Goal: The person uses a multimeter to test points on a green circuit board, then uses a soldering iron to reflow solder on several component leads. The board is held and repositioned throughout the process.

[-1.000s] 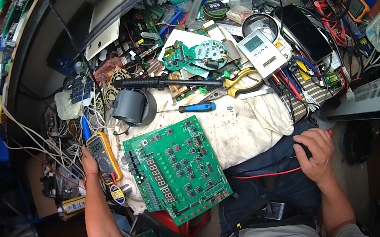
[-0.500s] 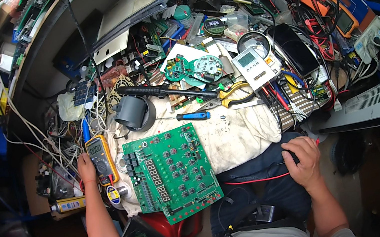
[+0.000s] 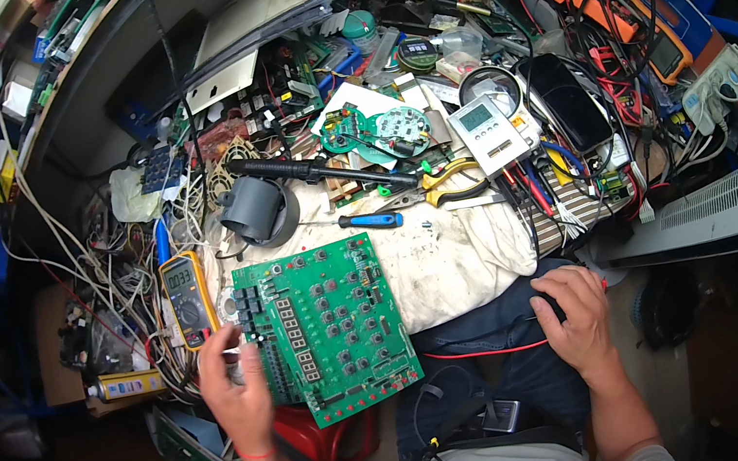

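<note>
Board (image 3: pixel 325 329) lies at the bench's front edge, on the cloth (image 3: pixel 439 263). Left hand (image 3: pixel 235 392) rests at its left edge beside the meter (image 3: pixel 186 297), grip unclear. Right hand (image 3: pixel 576 312) is closed on a probe with a red lead (image 3: pixel 484 351). Judged: probing stage; next, the tip needs careful placing on a board contact.

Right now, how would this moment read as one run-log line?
left hand: at left edge of green circuit board, beside yellow multimeter | right hand: gripping dark probe with red lead on lap | board: flat on white cloth

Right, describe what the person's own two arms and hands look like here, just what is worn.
Both forearms are bare from elbow to fingers: no gloves, no watch. The left hand has a thin red band around its wrist. The right hand wears nothing visible. Light grey short sleeve edges show at the bottom.
</note>
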The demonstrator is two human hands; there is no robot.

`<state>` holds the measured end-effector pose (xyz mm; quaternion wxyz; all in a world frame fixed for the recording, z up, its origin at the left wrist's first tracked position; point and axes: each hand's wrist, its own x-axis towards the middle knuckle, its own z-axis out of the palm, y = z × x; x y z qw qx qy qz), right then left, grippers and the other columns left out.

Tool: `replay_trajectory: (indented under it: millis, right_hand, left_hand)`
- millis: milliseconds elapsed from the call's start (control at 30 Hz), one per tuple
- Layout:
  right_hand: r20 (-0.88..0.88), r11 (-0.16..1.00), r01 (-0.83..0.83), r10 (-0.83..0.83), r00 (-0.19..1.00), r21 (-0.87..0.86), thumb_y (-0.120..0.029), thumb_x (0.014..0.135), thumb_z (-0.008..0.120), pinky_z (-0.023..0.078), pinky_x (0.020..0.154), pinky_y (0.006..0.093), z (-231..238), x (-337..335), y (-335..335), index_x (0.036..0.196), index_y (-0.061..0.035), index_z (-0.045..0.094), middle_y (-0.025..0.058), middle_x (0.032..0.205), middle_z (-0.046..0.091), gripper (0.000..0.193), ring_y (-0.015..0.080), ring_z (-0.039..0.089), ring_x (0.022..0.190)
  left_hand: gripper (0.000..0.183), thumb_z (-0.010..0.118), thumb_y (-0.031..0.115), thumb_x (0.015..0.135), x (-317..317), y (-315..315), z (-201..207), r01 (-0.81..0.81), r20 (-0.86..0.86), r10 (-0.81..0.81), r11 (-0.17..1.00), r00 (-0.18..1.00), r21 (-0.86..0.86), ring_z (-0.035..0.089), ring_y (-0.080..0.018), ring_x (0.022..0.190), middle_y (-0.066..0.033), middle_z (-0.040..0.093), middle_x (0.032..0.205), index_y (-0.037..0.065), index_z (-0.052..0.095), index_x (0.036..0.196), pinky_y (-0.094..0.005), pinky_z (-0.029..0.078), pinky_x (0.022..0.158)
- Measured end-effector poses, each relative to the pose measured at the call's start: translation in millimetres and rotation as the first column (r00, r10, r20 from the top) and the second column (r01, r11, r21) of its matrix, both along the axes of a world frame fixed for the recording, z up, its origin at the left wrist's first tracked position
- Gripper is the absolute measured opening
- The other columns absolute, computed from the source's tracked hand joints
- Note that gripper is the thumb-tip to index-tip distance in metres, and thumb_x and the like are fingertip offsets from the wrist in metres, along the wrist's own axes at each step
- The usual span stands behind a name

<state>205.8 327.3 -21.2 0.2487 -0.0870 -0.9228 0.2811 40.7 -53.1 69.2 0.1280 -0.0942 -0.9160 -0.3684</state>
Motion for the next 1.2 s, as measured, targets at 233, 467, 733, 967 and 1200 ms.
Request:
replay_trajectory:
  millis: [233, 467, 733, 967, 1200]
  right_hand:
    - [-0.054, 0.970, -0.209, 0.204, 0.978, -0.121, -0.008, 0.083, 0.084, 0.053, 0.086, 0.0423, 23, -24, -20, 0.108, -0.0052, 0.076, 0.0085, 0.107, 0.073, 0.026, 0.0313, 0.070, 0.099]
    - [0.010, 0.869, -0.351, 0.377, 0.926, -0.348, -0.013, 0.093, 0.081, 0.058, 0.085, 0.0438, 17, -46, -50, 0.122, -0.0027, 0.072, 0.0141, 0.112, 0.074, 0.033, 0.0352, 0.073, 0.100]
    - [0.171, 0.660, -0.225, 0.479, 0.861, -0.717, -0.018, 0.104, 0.066, 0.061, 0.089, 0.0434, -14, -109, -94, 0.141, 0.0090, 0.060, 0.0247, 0.118, 0.076, 0.047, 0.0366, 0.078, 0.101]
    - [0.164, 0.438, -0.087, 0.505, 0.848, -0.895, -0.020, 0.103, 0.071, 0.060, 0.086, 0.0325, -22, -121, -91, 0.140, 0.0046, 0.067, 0.0141, 0.111, 0.080, 0.045, 0.0195, 0.078, 0.093]
    - [0.175, 0.497, -0.132, 0.523, 0.834, -0.858, -0.020, 0.102, 0.073, 0.060, 0.087, 0.0316, -20, -119, -92, 0.138, 0.0012, 0.070, 0.0117, 0.111, 0.080, 0.042, 0.0181, 0.077, 0.094]
  left_hand:
    - [0.060, 0.084, 0.006, 0.086, 8, 52, -2, 0.105, -0.026, -0.114, 0.967, 0.993, -0.231, 0.065, -0.0328, 0.108, -0.0182, 0.064, 0.124, 0.000, 0.059, 0.140, -0.0405, 0.055, 0.094]
    - [0.061, 0.086, 0.003, 0.084, 7, 48, -13, 0.025, 0.035, -0.019, 0.981, 0.999, -0.194, 0.060, -0.0214, 0.085, -0.0135, 0.063, 0.124, 0.000, 0.061, 0.140, -0.0339, 0.055, 0.075]
    - [0.058, 0.086, 0.002, 0.084, 6, 48, -19, 0.003, -0.017, -0.006, 0.990, 1.000, -0.144, 0.058, -0.0170, 0.075, -0.0123, 0.065, 0.122, -0.001, 0.065, 0.137, -0.0297, 0.053, 0.064]
    - [0.055, 0.086, 0.001, 0.084, 6, 40, -22, -0.035, -0.006, 0.034, 0.992, 0.999, -0.123, 0.058, -0.0132, 0.074, -0.0109, 0.066, 0.123, -0.001, 0.066, 0.135, -0.0262, 0.050, 0.062]
    - [0.053, 0.086, 0.001, 0.085, 5, 36, -22, -0.061, 0.029, 0.064, 0.994, 0.998, -0.092, 0.059, -0.0110, 0.076, -0.0098, 0.067, 0.124, -0.001, 0.068, 0.135, -0.0246, 0.050, 0.062]
